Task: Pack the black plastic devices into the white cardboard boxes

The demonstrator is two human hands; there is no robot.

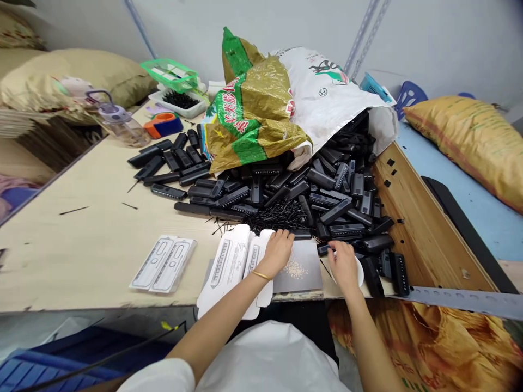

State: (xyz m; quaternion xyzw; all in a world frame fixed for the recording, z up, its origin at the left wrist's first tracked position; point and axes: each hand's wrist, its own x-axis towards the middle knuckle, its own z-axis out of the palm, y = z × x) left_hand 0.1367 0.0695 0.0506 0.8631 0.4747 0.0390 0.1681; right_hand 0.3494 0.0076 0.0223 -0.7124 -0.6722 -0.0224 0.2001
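My left hand (279, 251) lies across the right flap of a white printed flat carton (224, 261), its fingers curled down near the pile; what they hold, if anything, is hidden. My right hand (344, 265) is over a white round dish (359, 272), fingers bent inward. Its fingertips are beside the end of a black plastic case (322, 249), and I cannot make out what is in them. Between my hands, a grey sheet (312, 277) bears a scatter of small pale bits (295, 269). Behind it lies a heap of thin black sticks (278, 218).
Many black cases (335, 212) spill from a white sack (318, 92), with a gold and green bag (265, 109) on top. Two printed white packs (163, 264) lie left. A bottle (122, 122), orange-blue tape roll (163, 124) and tray (183, 103) stand behind. A wooden board (433, 223) edges the right.
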